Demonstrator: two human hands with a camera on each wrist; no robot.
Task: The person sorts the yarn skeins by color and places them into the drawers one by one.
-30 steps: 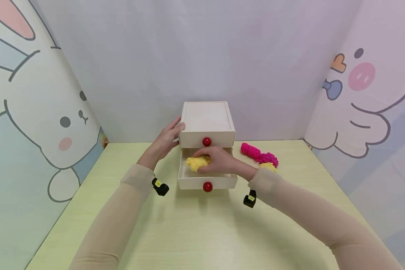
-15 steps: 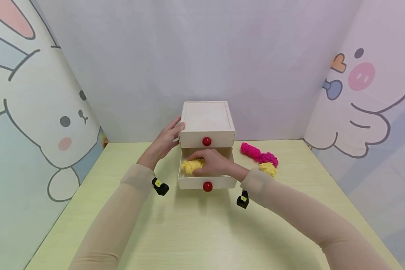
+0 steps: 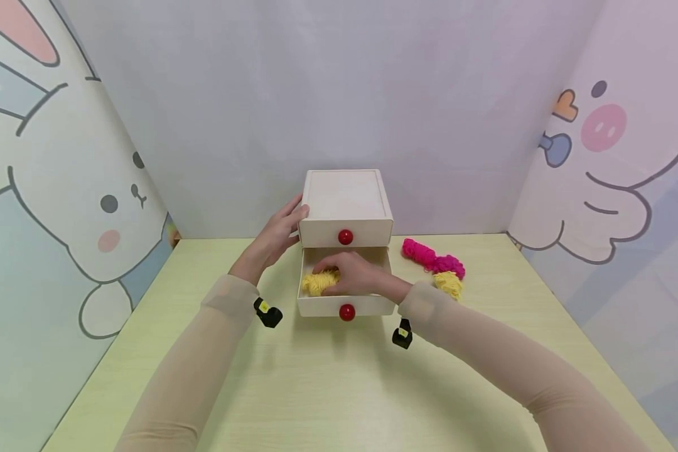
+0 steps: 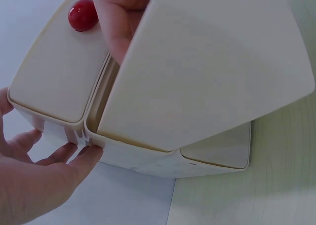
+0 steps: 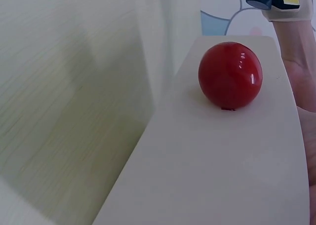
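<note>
A small white drawer cabinet with red knobs stands at the back of the table. Its drawer below the top one is pulled out. In that drawer lies a skein of yellow yarn, and my right hand holds its right end between thumb and fingers. My left hand rests against the cabinet's left side; in the left wrist view its fingers touch the side wall without wrapping round it. The right wrist view shows the drawer front and its red knob, with the yarn out of sight.
Right of the cabinet, two pink yarn skeins and another yellow skein lie on the table. A pale curtain hangs just behind the cabinet. Another drawer front shows under the open drawer.
My right hand has moved left and slightly down inside the drawer with the yellow yarn, uncovering more of the yellow skein on the table. The left hand stays put.
</note>
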